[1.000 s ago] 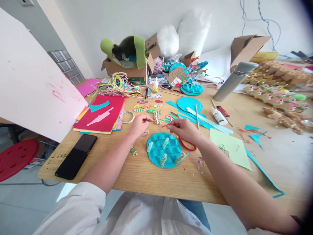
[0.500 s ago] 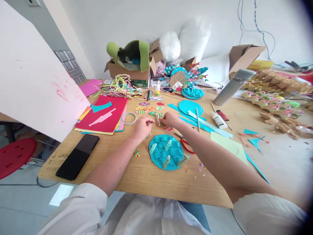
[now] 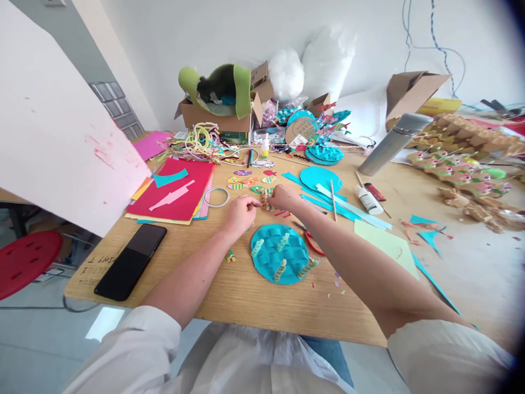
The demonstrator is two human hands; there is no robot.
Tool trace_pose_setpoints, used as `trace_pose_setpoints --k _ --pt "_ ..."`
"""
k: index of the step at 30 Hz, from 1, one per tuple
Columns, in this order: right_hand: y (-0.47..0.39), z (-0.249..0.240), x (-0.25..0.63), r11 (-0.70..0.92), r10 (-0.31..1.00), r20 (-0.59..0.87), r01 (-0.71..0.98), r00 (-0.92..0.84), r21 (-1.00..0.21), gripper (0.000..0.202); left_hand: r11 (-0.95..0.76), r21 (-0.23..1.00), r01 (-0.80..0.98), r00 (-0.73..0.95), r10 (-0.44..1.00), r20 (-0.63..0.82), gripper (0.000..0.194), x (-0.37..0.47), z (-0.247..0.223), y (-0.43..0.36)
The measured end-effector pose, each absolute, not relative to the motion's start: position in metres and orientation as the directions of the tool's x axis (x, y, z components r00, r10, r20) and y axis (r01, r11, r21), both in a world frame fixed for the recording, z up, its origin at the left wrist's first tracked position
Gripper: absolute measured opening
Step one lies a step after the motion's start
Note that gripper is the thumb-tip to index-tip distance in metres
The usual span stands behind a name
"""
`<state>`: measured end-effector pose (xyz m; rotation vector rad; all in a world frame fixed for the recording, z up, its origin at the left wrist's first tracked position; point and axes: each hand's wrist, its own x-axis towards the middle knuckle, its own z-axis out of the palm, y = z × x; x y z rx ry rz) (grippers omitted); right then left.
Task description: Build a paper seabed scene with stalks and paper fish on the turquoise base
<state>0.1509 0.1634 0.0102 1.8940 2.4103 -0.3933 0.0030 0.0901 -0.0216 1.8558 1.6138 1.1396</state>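
Note:
My left hand [image 3: 241, 212] hovers over the middle of the table, its fingers curled and its fingertips pressed together near a cluster of small tan curled pieces [image 3: 265, 200]. From the other side my right hand [image 3: 285, 198] reaches the same cluster with closed fingers. Whatever either hand pinches is hidden. Closer to me lies a round blue woven-paper disc [image 3: 273, 253] with several pale green twisted strips on it. Red-handled scissors [image 3: 315, 244] rest at its right, partly under my right forearm. Beyond my hands are several colourful paper fish [image 3: 237, 186].
A black phone [image 3: 131, 262] and red paper sheets [image 3: 172, 191] lie at left, near a white ring [image 3: 216, 197]. On the right are a blue disc [image 3: 320, 179], glue bottle [image 3: 369, 201], grey flask [image 3: 394, 143] and green paper [image 3: 383, 246]. Cardboard boxes [image 3: 197, 120] stand behind.
Both hands stay almost where they were, with only slight finger movement at the small tan pieces. The whole view has shifted very slightly.

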Motion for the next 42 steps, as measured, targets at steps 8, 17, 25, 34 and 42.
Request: trace_pose_setpoints --k 8,17,25,34,42 --pt "0.160 0.009 0.144 0.205 0.947 -0.197 0.950 -0.254 -0.238 0.037 -0.225 0.785 0.577 -0.017 0.958 0.287 0.032 0.004 -0.022 0.089" --pt "0.148 0.028 0.164 0.038 0.932 -0.274 0.818 -0.236 -0.574 0.024 -0.235 0.857 0.459 -0.030 0.960 0.280 0.024 0.005 -0.022 0.088" --pt "0.097 0.025 0.191 -0.006 0.892 -0.134 0.284 -0.432 -0.959 0.025 -0.274 0.942 0.196 0.149 0.957 0.247 0.020 0.014 -0.017 0.081" --pt "0.083 0.026 0.194 0.037 0.908 -0.043 0.182 -0.416 -0.983 0.031 -0.215 0.977 -0.014 0.247 0.946 0.212 0.043 0.015 -0.019 0.082" --pt "0.080 0.025 0.190 0.048 0.904 -0.044 0.204 -0.425 -0.978 0.036 -0.149 0.983 -0.109 0.280 0.944 0.174 0.048 0.014 -0.023 0.085"
